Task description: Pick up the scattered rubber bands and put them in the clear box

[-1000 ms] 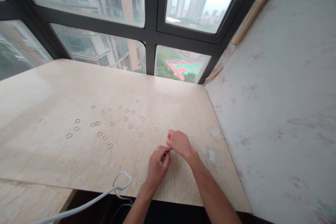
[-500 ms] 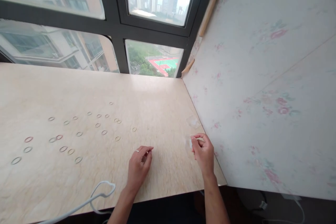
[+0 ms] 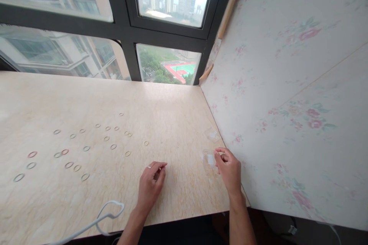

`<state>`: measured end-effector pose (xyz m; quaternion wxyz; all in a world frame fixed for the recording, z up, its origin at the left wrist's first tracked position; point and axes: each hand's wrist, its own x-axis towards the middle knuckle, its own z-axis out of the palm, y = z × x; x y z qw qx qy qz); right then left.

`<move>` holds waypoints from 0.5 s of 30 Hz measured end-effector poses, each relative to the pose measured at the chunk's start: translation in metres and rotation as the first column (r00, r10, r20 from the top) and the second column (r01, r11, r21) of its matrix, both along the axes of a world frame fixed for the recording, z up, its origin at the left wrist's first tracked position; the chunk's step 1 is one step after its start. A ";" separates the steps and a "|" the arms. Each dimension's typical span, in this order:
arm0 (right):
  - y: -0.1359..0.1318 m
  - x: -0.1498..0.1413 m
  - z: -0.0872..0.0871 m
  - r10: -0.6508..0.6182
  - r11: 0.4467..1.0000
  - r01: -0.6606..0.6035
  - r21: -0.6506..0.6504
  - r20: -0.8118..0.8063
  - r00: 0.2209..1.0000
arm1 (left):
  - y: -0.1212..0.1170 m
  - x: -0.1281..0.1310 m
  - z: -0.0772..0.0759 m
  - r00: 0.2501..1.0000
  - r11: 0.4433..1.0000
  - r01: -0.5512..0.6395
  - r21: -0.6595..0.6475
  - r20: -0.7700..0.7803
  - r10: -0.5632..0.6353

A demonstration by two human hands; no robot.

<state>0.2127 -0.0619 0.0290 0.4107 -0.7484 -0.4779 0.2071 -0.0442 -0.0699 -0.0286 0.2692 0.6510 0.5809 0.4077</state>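
My left hand (image 3: pixel 151 184) rests low over the tabletop, thumb and forefinger closed together at the tips. Whatever may be between those fingers is too small to make out. At the right, my right hand (image 3: pixel 230 166) is in a pinch beside a small clear plastic bag (image 3: pixel 209 159) with a white patch on it. Its fingertips meet or overlap the bag's right edge; I cannot tell whether they grip it. Left of my hands, several thin rings (image 3: pixel 86 148) lie scattered flat, mostly grey-green or yellowish. Two are red, one of them a red ring (image 3: pixel 32 154) at far left.
Another clear plastic piece (image 3: pixel 212 134) lies farther back by the flowered wall (image 3: pixel 287 122). A white cable (image 3: pixel 106 216) loops over the front edge of the marbled tabletop (image 3: pixel 172 107). Dark-framed windows (image 3: pixel 169 34) stand behind.
My right hand has shifted a little to the right, and more of the clear bag shows beside it. My left hand and the rings have hardly moved.
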 end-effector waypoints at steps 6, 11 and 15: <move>-0.015 0.000 0.010 0.063 0.998 -0.062 0.022 -0.060 0.996 | -0.001 0.000 -0.001 1.000 1.000 0.004 0.016 0.020 -0.005; -0.035 -0.017 -0.002 0.216 0.976 -0.218 -0.001 -0.117 0.969 | -0.001 -0.006 0.005 0.994 1.000 0.005 0.000 0.106 -0.005; -0.054 -0.027 -0.011 0.324 0.940 -0.337 -0.053 -0.171 0.931 | 0.005 -0.027 0.008 0.989 0.993 -0.115 -0.009 0.089 0.115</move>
